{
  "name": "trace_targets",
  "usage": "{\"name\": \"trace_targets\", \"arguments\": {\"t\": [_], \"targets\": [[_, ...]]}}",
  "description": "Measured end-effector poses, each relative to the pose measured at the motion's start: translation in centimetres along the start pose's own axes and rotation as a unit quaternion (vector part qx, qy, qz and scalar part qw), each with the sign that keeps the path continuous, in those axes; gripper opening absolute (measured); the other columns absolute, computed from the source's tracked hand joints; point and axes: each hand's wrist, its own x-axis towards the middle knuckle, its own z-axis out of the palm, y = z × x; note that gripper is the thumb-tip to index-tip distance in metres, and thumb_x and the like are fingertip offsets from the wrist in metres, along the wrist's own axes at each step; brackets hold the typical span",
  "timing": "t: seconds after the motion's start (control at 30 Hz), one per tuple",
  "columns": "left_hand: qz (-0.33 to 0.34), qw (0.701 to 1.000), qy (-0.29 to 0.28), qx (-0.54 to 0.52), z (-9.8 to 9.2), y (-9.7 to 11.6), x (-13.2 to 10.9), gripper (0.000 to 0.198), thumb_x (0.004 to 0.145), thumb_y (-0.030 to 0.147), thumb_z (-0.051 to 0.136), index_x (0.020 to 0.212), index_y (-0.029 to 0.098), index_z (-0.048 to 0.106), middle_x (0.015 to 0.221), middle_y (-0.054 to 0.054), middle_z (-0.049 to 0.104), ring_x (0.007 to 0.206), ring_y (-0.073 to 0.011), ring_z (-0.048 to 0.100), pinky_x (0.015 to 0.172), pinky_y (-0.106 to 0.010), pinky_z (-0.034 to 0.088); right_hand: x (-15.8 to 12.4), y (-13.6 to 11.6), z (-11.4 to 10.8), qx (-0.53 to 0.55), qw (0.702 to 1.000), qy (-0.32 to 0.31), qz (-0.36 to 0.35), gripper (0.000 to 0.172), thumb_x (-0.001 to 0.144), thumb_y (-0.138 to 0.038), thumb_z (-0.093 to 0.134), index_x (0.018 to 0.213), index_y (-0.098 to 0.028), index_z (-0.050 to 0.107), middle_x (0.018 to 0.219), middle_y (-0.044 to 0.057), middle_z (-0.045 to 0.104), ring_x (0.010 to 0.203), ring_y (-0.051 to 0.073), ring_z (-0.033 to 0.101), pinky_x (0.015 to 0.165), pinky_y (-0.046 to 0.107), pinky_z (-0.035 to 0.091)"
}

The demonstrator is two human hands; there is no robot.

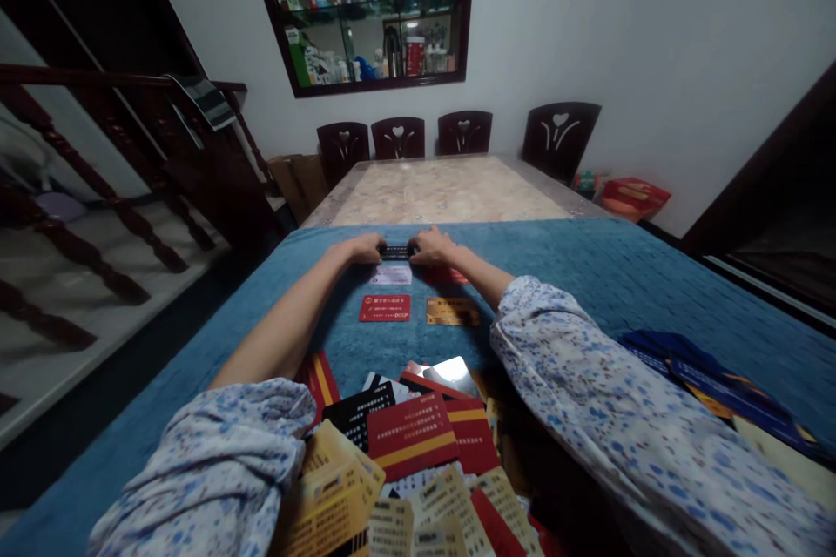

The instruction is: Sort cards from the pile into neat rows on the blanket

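Note:
Both arms reach far out over the blue cloth. A black card lies between my hands, with my left hand closed on its left end and my right hand closed on its right end. Just nearer to me is a pale lilac card. A red card is partly hidden under my right wrist. Closer still, another red card and a gold card lie side by side, apart from each other.
A loose heap of red, black and gold cards fills the near edge between my forearms. Dark blue printed items lie at the right. Beyond the cloth the patterned tabletop continues, with several chairs behind it.

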Motion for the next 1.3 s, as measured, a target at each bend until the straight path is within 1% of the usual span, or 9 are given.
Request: {"name": "trace_targets", "arguments": {"t": [0.23,0.4,0.63,0.77,0.9,1.0,1.1,1.2,1.3], "targets": [[0.008,1.000,0.026,-0.002,0.1,0.0,-0.1,0.039,0.069,0.021,0.057,0.104,0.016,0.072,0.093,-0.005,0.073,0.089,-0.0204,0.065,0.077,-0.023,0.050,0.1,0.3,0.4,-0.002,1.000,0.010,-0.002,0.046,0.082,-0.035,0.055,0.126,-0.027,0.067,0.130,0.011,0.064,0.122,0.036,0.049,0.090,0.043,0.046],[0.010,0.999,0.029,0.012,0.3,0.2,0.0,0.038,0.071,0.022,0.058,0.105,0.015,0.072,0.095,-0.006,0.073,0.092,-0.0219,0.065,0.081,-0.025,0.051,0.1,0.4,0.6,-0.018,0.999,0.023,-0.015,0.043,0.085,-0.037,0.054,0.123,-0.025,0.068,0.129,0.012,0.064,0.123,0.035,0.048,0.093,0.045,0.044],[-0.001,0.996,0.069,0.057,0.9,0.8,-0.3,0.034,0.076,0.020,0.057,0.107,0.018,0.070,0.114,-0.009,0.068,0.102,-0.0211,0.063,0.090,-0.024,0.049,-0.1,0.1,0.9,-0.033,0.999,0.032,-0.018,0.041,0.088,-0.036,0.052,0.123,-0.022,0.068,0.129,0.014,0.064,0.123,0.035,0.048,0.094,0.044,0.043],[-0.019,0.996,0.077,0.048,1.4,0.9,-0.2,0.034,0.075,0.017,0.056,0.107,0.018,0.069,0.117,-0.010,0.065,0.107,-0.0217,0.061,0.095,-0.025,0.048,-0.3,0.0,0.6,-0.042,0.999,0.024,-0.021,0.041,0.090,-0.037,0.050,0.125,-0.024,0.067,0.130,0.014,0.063,0.123,0.035,0.049,0.091,0.042,0.045],[-0.029,0.997,0.065,0.041,1.5,0.9,0.2,0.036,0.072,0.014,0.057,0.107,0.017,0.067,0.117,-0.010,0.063,0.105,-0.0219,0.060,0.095,-0.028,0.049,-0.7,0.0,-0.2,-0.054,0.998,0.012,-0.027,0.039,0.088,-0.035,0.054,0.123,-0.024,0.068,0.128,0.013,0.065,0.124,0.034,0.049,0.091,0.042,0.044],[-0.033,0.997,0.056,0.037,1.4,1.0,0.4,0.037,0.071,0.012,0.059,0.108,0.014,0.066,0.118,-0.011,0.062,0.103,-0.0214,0.059,0.094,-0.028,0.048,-1.4,0.4,-1.1,-0.060,0.998,0.010,-0.029,0.039,0.086,-0.035,0.058,0.123,-0.027,0.068,0.129,0.010,0.065,0.125,0.034,0.048,0.092,0.042,0.042],[-0.033,0.998,0.047,0.040,1.1,1.1,0.5,0.041,0.069,0.011,0.059,0.109,0.012,0.066,0.118,-0.012,0.062,0.103,-0.0222,0.059,0.094,-0.027,0.048,-2.7,1.2,-2.1,-0.066,0.997,0.012,-0.037,0.041,0.085,-0.033,0.060,0.125,-0.030,0.067,0.128,0.007,0.067,0.124,0.033,0.048,0.093,0.042,0.040],[-0.036,0.997,0.045,0.045,0.8,1.2,0.4,0.046,0.065,0.012,0.059,0.111,0.015,0.066,0.120,-0.012,0.063,0.106,-0.0234,0.061,0.093,-0.027,0.049,-4.4,2.3,-3.1,-0.070,0.997,0.015,-0.036,0.043,0.085,-0.032,0.060,0.127,-0.030,0.066,0.128,0.007,0.067,0.123,0.034,0.048,0.093,0.044,0.038],[-0.046,0.997,0.053,0.044,0.5,1.1,0.2,0.049,0.062,0.014,0.059,0.110,0.016,0.066,0.119,-0.011,0.066,0.106,-0.0232,0.063,0.091,-0.025,0.050,-6.4,3.6,-3.6,-0.076,0.996,0.018,-0.041,0.040,0.085,-0.031,0.059,0.124,-0.029,0.068,0.128,0.008,0.067,0.123,0.034,0.048,0.092,0.044,0.037]]}}
